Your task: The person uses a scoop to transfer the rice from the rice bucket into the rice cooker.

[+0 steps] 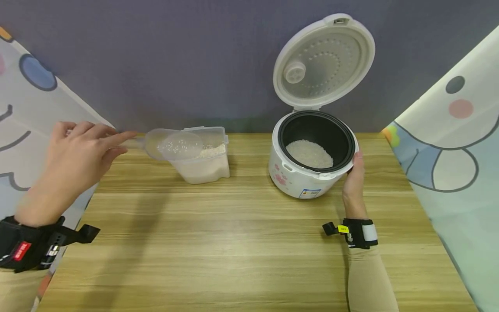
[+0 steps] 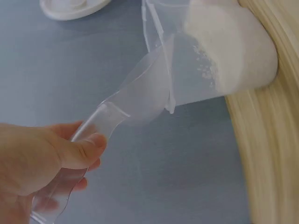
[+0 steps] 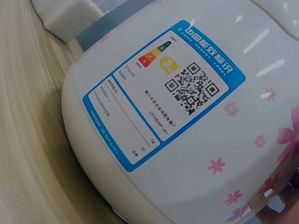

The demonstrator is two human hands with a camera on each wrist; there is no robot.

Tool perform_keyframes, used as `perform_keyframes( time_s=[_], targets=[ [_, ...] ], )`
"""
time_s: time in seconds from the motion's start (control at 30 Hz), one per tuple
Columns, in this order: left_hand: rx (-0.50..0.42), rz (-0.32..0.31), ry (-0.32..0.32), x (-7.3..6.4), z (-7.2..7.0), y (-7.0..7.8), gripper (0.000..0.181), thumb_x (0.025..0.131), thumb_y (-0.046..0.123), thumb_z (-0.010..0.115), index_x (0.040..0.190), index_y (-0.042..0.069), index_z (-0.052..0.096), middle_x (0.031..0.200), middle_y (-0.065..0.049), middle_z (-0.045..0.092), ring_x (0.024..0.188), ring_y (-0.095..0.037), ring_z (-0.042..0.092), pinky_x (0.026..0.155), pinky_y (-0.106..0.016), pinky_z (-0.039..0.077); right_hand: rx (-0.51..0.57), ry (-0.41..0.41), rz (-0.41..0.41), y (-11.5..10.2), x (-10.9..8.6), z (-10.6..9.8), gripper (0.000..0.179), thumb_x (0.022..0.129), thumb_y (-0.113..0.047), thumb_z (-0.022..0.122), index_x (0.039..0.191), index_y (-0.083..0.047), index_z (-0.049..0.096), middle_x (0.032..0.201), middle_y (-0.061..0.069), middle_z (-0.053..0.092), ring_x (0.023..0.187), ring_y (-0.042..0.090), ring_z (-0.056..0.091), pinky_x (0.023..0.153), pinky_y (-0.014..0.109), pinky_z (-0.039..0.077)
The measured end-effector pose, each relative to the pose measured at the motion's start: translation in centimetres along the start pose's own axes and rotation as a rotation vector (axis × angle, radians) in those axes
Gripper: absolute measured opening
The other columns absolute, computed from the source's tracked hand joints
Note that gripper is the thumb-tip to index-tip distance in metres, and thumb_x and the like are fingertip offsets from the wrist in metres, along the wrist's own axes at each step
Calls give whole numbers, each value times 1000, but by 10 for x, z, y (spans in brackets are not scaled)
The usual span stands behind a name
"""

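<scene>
My left hand (image 1: 83, 145) grips a clear plastic scoop (image 2: 145, 88) by its handle, thumb laid along the top. The scoop's bowl reaches over the rim of a translucent container (image 1: 200, 171), and a few white grains show through it. White rice (image 1: 212, 151) partly fills this container. On the right, my right hand (image 1: 354, 182) holds the side of a white rice cooker (image 1: 286, 175), its thumb up by the rim and its other fingers mostly hidden. Rice (image 1: 309, 154) lies in the cooker's dark inner pot (image 1: 327, 130).
The cooker's lid (image 1: 323, 60) stands raised on its hinge at the back. Behind both vessels rises a dark grey wall (image 1: 175, 56). They stand near the far edge of a wooden table (image 1: 234, 242). Cartoon-printed sheets (image 1: 456, 143) flank the table on both sides.
</scene>
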State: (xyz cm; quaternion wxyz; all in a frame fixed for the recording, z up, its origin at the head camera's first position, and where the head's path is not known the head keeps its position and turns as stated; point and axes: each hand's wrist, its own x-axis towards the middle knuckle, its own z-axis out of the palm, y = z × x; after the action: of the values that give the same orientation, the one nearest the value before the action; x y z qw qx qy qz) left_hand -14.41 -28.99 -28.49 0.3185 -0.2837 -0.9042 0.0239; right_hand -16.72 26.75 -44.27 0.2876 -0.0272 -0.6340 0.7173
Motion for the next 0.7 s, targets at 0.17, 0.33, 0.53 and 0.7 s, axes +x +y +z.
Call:
perform_keyframes(
  time_s=[0.17,0.33,0.53,0.7],
  targets=[
    [116,149,-38,20,-6,0,42,85,0,72,125,14,74,96,-16,74,81,-39,59,77,-56,40,-11,-2,5,1,0,0,51,112,-28,30,153,-3,47,154,10,50,143,18,42,117,24,29],
    [213,199,-92,36,-11,3,40,86,-8,64,119,10,76,94,-18,70,84,-39,58,85,-56,42,-8,5,11,1,0,0,51,111,-28,31,153,-3,48,155,9,50,143,18,41,116,21,29],
    [350,300,-211,59,-14,10,36,81,-17,68,106,8,72,95,-21,65,91,-40,56,91,-54,39,6,14,8,0,0,1,51,111,-27,31,153,-2,48,153,9,51,143,18,42,116,21,30],
    [545,426,-271,82,-7,27,23,79,-11,75,78,8,62,92,-20,65,89,-36,54,92,-48,36,27,14,8,2,1,1,50,112,-28,31,151,-3,50,151,7,54,142,18,43,116,22,30]
  ],
)
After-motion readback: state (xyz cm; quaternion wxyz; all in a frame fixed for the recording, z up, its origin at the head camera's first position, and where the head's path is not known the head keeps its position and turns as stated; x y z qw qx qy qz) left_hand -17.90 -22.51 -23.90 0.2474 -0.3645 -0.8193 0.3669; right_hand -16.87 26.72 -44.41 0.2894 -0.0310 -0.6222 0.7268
